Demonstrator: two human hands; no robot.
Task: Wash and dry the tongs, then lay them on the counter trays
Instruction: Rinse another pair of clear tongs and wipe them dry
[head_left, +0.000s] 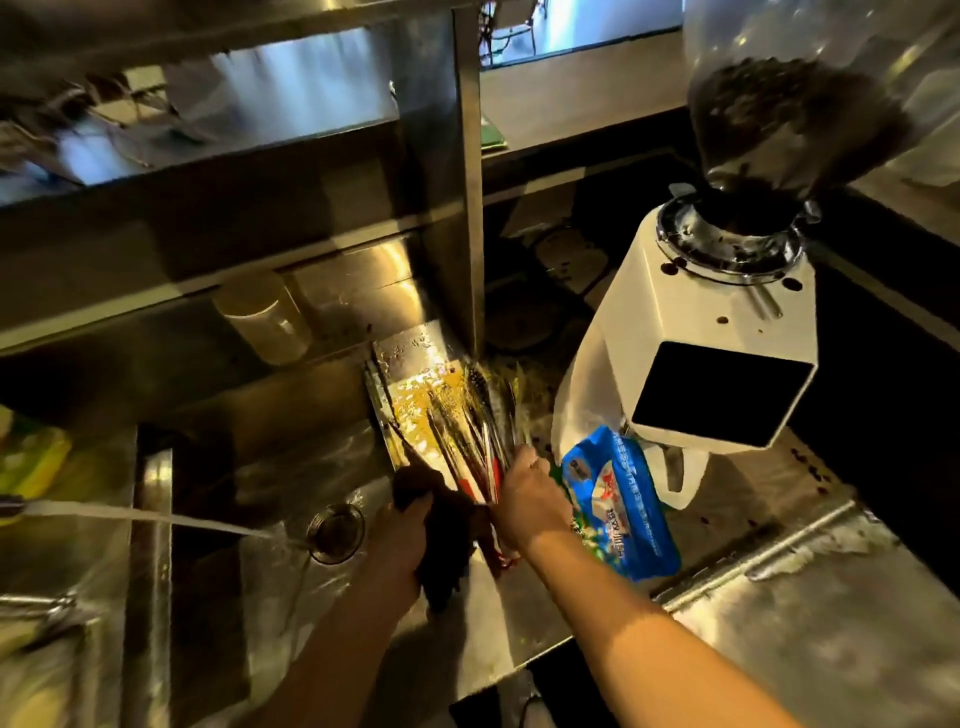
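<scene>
My right hand (527, 501) grips a bundle of several metal tongs (475, 423) by their red-trimmed handle ends, the tips fanning away over a wet steel tray (410, 358) beside the sink. My left hand (402, 540) holds a dark cloth (447, 545) just left of the handles, touching the bundle's lower end. The tray bottom shows yellow reflections. Motion blur hides how the individual tongs lie.
A steel sink (291, 519) with a round drain (335, 532) takes a water stream (145, 517) from the left. A blue packet (621, 509) and white plastic bag (582, 410) lie right of my hands. A white coffee grinder (727, 332) stands on the right counter (810, 613). A pale cup (265, 317) sits behind the sink.
</scene>
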